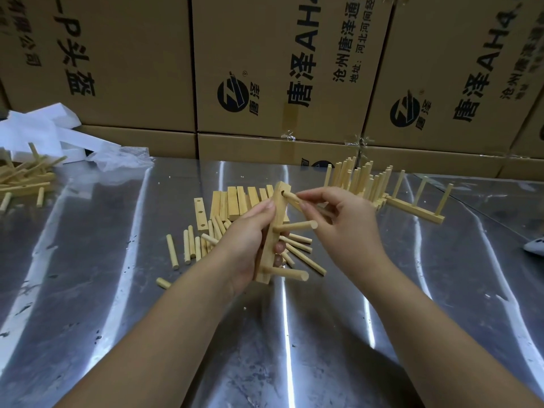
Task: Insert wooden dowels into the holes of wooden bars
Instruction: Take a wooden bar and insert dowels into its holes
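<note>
Dowel (pixel 290 198) half hidden by right hand (pixel 338 220), tip at bar (pixel 269 241) hole

The metal table (pixel 88 290) bears loose dowels (pixel 191 244), bare bars (pixel 235 203), dowelled bars (pixel 412 208) and white wrapping (pixel 35 128).

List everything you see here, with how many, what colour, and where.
held bar: one, pale wood, raised, centre
seated dowels: two, pale wood, in the held bar
third dowel: one, pale wood, at its top hole
loose dowels: many, pale wood, beneath it
loose bars: several, pale wood, just behind
finished bars: several, pale wood, back right
wood pile: one, pale wood, far left
white wrapping: one heap, white, back left
cardboard boxes: several, brown, at the back
table: one, shiny metal, under everything
left hand: grips the held bar
right hand: pinches the third dowel
</note>
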